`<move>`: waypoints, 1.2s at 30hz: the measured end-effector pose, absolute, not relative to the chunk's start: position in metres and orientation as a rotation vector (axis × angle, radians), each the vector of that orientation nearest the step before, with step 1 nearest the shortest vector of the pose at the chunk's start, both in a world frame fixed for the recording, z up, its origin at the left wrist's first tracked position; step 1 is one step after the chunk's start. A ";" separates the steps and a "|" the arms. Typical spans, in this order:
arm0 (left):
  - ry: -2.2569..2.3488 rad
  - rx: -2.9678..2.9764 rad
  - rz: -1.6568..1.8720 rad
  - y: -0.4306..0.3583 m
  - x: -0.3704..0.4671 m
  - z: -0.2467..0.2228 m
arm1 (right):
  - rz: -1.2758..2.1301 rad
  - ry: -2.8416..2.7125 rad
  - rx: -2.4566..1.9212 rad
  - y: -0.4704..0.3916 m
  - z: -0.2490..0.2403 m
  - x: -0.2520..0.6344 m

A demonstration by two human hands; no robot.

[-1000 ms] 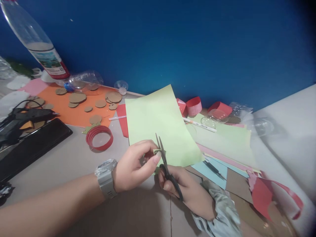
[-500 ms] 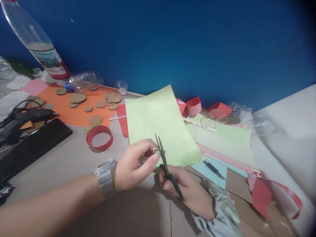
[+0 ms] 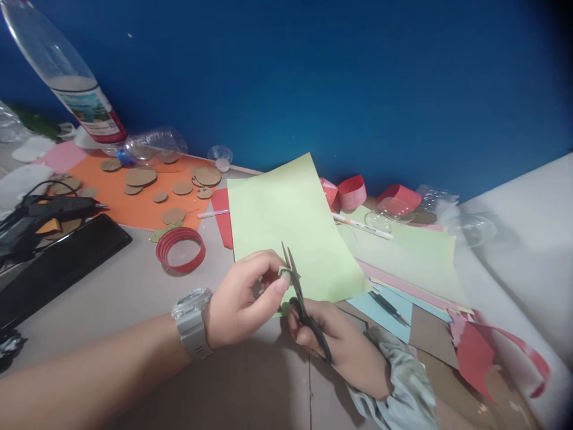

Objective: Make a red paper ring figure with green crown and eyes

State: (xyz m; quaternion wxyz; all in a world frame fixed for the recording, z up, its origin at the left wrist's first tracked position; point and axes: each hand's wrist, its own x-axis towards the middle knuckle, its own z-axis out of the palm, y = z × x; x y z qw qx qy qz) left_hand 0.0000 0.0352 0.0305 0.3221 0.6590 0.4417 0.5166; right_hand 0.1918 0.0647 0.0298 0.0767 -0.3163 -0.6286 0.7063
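Note:
My right hand [image 3: 338, 346] grips black-handled scissors [image 3: 296, 280], their blades pointing up and a little apart. Between the thumb and fingers of my left hand [image 3: 248, 298] is a small piece of green paper [image 3: 283, 272], right at the scissor blades. Its shape is mostly hidden by my fingers. Behind both hands lies a large light green sheet of paper [image 3: 277, 221]. To the left of my left hand, a red paper ring [image 3: 181, 251] rests on the table, with a small green cutout [image 3: 168, 232] at its back edge.
Cardboard discs [image 3: 141, 176] lie on orange paper [image 3: 107, 203] at the left, near a glue gun [image 3: 49, 212], a black phone-like slab [image 3: 67, 263] and a tall plastic bottle [image 3: 89, 107]. At the right are a white marker [image 3: 362, 227], a craft knife [image 3: 389, 307] and red paper strips [image 3: 478, 358].
The scissor blades have closed very slightly around the small green piece. Both hands stay almost in the same place, and the rest of the table looks the same.

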 end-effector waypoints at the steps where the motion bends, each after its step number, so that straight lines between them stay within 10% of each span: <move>1: 1.159 1.727 1.355 0.035 0.000 0.030 | 2.117 -1.880 -0.948 0.065 0.030 0.192; 36: 1.182 1.710 1.389 0.036 0.001 0.030 | 2.110 -1.864 -0.941 0.064 0.028 0.192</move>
